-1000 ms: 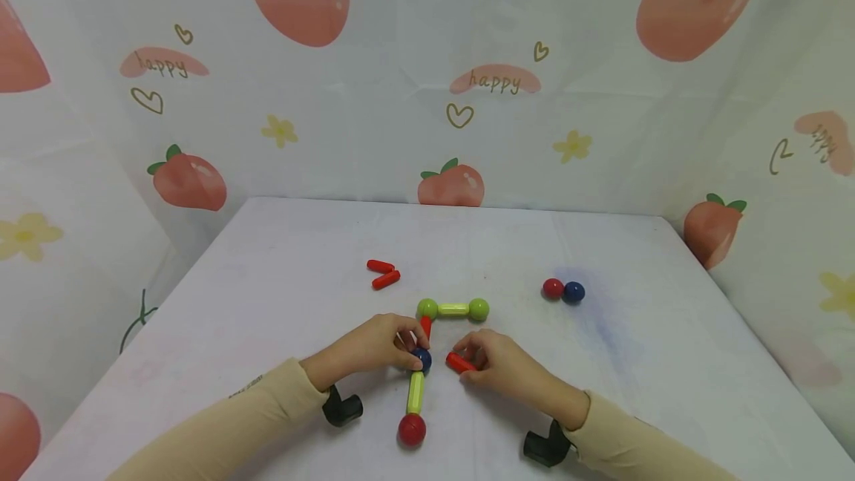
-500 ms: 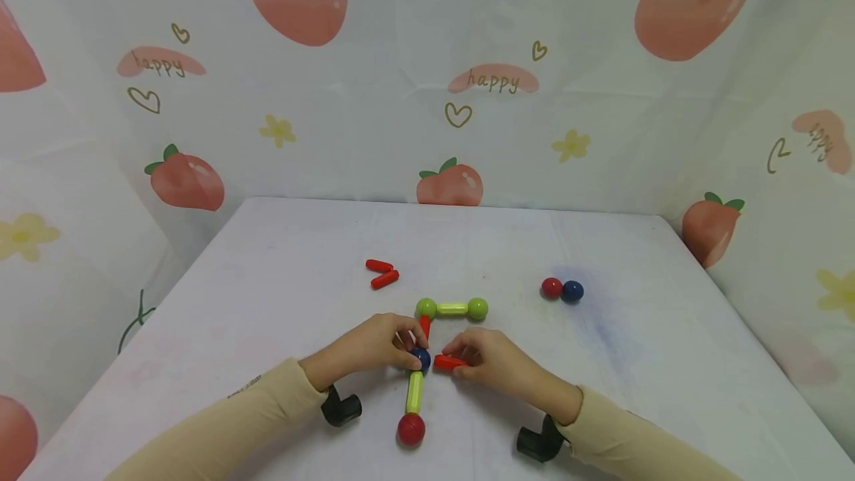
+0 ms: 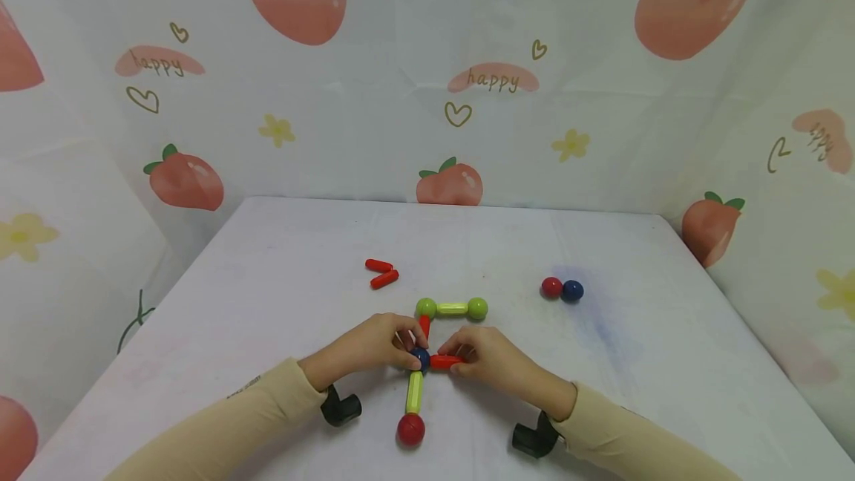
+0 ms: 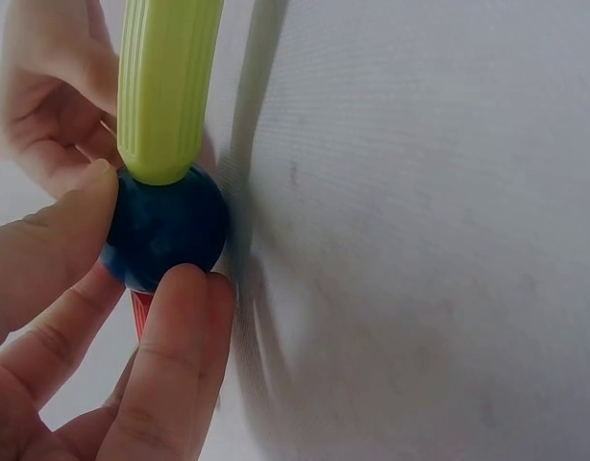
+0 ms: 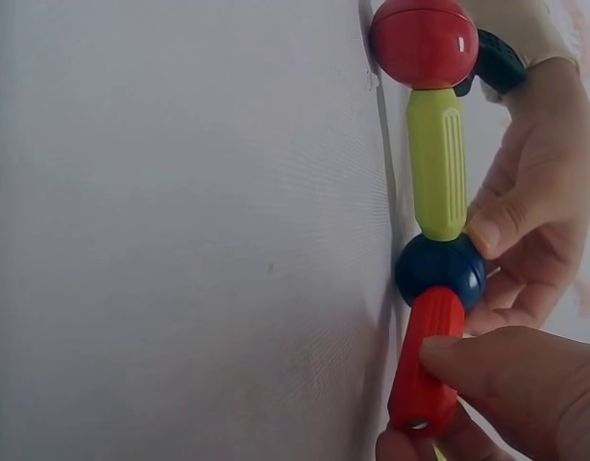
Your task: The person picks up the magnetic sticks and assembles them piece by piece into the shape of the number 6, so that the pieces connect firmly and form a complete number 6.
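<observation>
My left hand [image 3: 374,344] pinches a dark blue ball [image 4: 170,230] between thumb and fingers. With thumb and fingers, my right hand [image 3: 501,362] holds a red rod [image 5: 425,360], whose far end touches the ball's right side. A yellow-green rod [image 3: 415,392] runs from the blue ball toward the near edge, ending in a red ball [image 3: 410,430]. On the far side, another red rod [image 3: 424,326], partly behind my left fingers, leads to a green ball [image 3: 426,308]. From there a yellow-green rod [image 3: 452,309] reaches a second green ball [image 3: 477,308].
Two loose red rods [image 3: 384,279] lie farther back on the white table [image 3: 300,243], left of centre. A red ball [image 3: 551,288] and a blue ball [image 3: 572,291] sit side by side at the back right. Black wrist cameras [image 3: 342,408] hang under both wrists.
My right hand has moved left with the red rod, turning it straighter and closing the gap to the blue ball. My left hand has stayed on the ball.
</observation>
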The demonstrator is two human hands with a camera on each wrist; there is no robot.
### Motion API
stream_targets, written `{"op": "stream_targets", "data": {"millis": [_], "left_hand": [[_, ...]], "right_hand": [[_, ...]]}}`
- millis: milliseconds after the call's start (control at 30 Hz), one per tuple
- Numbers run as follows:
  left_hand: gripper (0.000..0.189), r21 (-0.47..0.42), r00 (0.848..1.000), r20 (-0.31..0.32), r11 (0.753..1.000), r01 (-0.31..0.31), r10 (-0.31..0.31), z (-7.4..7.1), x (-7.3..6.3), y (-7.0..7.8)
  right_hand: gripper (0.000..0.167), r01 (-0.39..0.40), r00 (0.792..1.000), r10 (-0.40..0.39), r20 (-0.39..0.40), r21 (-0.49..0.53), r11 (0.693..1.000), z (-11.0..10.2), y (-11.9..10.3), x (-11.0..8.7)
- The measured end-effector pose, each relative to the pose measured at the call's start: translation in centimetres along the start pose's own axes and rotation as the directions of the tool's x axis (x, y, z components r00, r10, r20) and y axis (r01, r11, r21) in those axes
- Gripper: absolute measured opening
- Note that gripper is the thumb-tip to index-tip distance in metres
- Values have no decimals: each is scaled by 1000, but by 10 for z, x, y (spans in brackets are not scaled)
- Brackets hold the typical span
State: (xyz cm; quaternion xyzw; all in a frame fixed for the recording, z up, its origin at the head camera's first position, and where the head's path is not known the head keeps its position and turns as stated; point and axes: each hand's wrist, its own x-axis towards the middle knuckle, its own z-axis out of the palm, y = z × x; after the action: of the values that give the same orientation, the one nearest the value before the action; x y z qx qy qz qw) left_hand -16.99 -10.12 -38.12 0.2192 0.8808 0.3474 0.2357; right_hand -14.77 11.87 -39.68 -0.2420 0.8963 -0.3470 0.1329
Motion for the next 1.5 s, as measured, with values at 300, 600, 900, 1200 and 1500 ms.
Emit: {"op": "stream_targets", "data": {"millis": [300, 600, 900, 1200, 1500], "left_hand": [[21, 0, 1000, -2, 1000, -2, 2, 0, 1, 0], [21, 11, 1000, -4, 1000, -6, 6, 1, 2, -1], [21, 14, 1000, -4, 1000, 0, 0, 0, 1, 1], [21, 6, 1000, -3, 1000, 8, -8, 0, 2, -1], [22, -3, 1000, -2, 1000, 12, -12, 0, 2, -2]], "right_hand": [[21, 32, 999, -32, -20, -18, 999, 1, 1, 0], [22, 30, 999, -30, -21, -14, 999, 0, 1, 0], [21, 34, 999, -35, -24, -4, 999, 0, 1, -1], [24, 5, 1000, -4, -13, 22, 1000, -2, 5, -3], [22, 1, 1000, 0, -18, 41, 999, -4, 9, -5]]}}
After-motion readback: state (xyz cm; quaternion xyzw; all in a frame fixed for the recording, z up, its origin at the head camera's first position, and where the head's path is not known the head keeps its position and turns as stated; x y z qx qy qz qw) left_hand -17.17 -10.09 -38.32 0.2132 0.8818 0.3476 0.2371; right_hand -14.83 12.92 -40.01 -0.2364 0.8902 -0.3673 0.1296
